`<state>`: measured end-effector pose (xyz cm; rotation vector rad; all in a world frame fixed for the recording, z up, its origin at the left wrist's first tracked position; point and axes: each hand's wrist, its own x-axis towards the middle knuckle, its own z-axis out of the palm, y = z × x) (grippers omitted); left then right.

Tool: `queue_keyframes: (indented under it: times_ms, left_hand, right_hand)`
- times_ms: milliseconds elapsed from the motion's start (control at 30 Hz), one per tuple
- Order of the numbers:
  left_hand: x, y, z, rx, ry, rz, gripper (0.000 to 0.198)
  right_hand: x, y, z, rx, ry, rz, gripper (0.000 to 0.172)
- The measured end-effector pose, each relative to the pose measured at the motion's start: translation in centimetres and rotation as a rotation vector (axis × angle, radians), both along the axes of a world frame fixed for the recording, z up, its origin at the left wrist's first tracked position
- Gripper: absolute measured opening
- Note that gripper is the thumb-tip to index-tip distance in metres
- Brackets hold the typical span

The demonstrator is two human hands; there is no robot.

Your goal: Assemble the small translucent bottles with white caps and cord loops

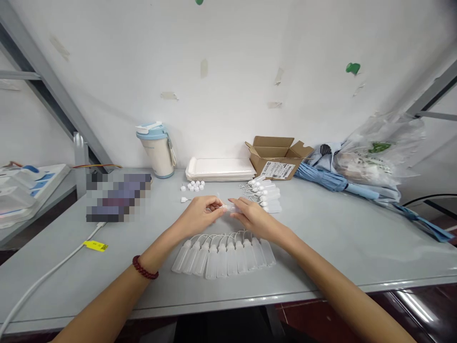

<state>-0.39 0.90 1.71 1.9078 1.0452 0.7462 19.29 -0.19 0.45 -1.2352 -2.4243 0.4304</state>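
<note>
My left hand (204, 213) pinches the white cap end of a small translucent bottle (232, 208) above the middle of the table. My right hand (254, 215) grips the body of that same bottle, which lies level between the two. Just in front of my hands, a row of several translucent bottles (222, 261) with thin white tubes lies on the table. More capped bottles (269, 195) are piled behind my right hand. Several small white caps (193, 186) stand in a cluster behind my left hand, with a single tipped cap (183, 200) nearer to it.
Along the wall are a cream and blue cup (157, 152), a stack of white padded sheets (221, 169), an open cardboard box (278, 159), a folded blue umbrella (321, 177) and a plastic bag (378, 152). A blurred-out device (119, 197) with a white cable (53, 272) lies left.
</note>
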Motion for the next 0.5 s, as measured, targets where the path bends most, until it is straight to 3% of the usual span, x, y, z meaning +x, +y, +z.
queue_keyframes:
  times_ms: [67, 200, 300, 500]
  left_hand:
    - [-0.05, 0.02, 0.01, -0.039, -0.025, -0.006, 0.027]
    - [-0.21, 0.09, 0.12, -0.13, -0.113, -0.029, 0.026]
    - [-0.33, 0.12, 0.2, -0.149, -0.151, -0.049, 0.023]
    - [-0.1, 0.11, 0.01, -0.097, -0.2, -0.028, 0.018]
  right_hand:
    - [0.18, 0.1, 0.0, -0.005, 0.085, -0.012, 0.03]
    - [0.16, -0.24, 0.27, -0.179, 0.248, -0.058, 0.017]
    - [-0.11, -0.59, 0.44, -0.373, 0.426, -0.045, 0.015]
    - [-0.46, -0.52, 0.58, -0.805, 0.769, -0.06, 0.027]
